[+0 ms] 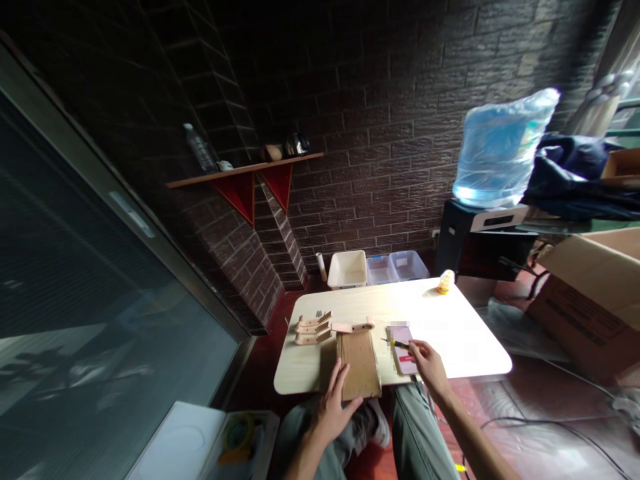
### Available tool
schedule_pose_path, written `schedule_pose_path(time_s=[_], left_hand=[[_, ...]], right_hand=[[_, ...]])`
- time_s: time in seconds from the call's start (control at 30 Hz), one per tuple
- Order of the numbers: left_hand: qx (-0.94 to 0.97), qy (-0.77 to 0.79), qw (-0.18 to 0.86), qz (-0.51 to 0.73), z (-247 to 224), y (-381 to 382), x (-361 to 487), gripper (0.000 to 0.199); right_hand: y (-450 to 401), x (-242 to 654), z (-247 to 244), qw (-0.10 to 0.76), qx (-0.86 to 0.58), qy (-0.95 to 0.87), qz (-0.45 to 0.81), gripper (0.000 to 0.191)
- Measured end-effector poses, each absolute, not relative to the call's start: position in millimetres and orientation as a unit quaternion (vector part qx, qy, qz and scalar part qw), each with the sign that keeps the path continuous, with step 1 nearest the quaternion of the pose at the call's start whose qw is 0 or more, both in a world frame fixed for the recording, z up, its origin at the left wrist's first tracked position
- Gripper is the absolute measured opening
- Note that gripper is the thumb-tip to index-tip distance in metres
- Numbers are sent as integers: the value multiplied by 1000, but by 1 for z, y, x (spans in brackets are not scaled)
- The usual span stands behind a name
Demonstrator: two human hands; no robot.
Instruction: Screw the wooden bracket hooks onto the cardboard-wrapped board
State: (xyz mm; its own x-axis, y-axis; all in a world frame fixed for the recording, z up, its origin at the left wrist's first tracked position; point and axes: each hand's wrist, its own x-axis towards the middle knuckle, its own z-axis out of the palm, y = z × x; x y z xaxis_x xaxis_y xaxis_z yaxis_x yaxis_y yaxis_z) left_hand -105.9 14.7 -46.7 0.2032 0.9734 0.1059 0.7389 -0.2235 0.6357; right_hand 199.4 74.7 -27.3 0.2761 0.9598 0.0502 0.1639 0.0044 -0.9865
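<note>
My right hand (425,360) is closed around a screwdriver (400,344) with a yellow and black handle, its thin tip pointing left. The screwdriver is over a flat pinkish-purple item (407,368) with a red mark, partly hidden by pixelation. My left hand (336,407) lies with fingers spread on the left and near edge of a brown cardboard piece (360,367), which juts slightly past the table's near edge. Touching the cardboard's far end is an angled wooden piece with holes (353,327). Several similar wooden pieces (314,329) lie to its left, near some small dark screws (319,313).
The pale table (305,373) has a small yellow and white object (445,283) at its far right corner. Plastic bins (347,269) stand behind it. A water dispenser (463,233) and cardboard box (585,307) are on the right; an opened white case (175,440) sits lower left.
</note>
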Motion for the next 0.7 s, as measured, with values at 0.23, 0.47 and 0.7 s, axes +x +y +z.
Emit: schedule_pose_path(time_s=[0.23, 0.47, 0.7], left_hand=[[735, 583, 239, 252, -44, 13, -104, 76], [733, 578, 248, 259, -45, 12, -105, 77], [727, 581, 253, 263, -46, 11, -105, 76]], right_hand=[[52, 198, -11, 560, -540, -436, 453, 64], [41, 191, 15, 569, -490, -446, 486, 60], [26, 185, 36, 519, -458, -500, 521, 57]])
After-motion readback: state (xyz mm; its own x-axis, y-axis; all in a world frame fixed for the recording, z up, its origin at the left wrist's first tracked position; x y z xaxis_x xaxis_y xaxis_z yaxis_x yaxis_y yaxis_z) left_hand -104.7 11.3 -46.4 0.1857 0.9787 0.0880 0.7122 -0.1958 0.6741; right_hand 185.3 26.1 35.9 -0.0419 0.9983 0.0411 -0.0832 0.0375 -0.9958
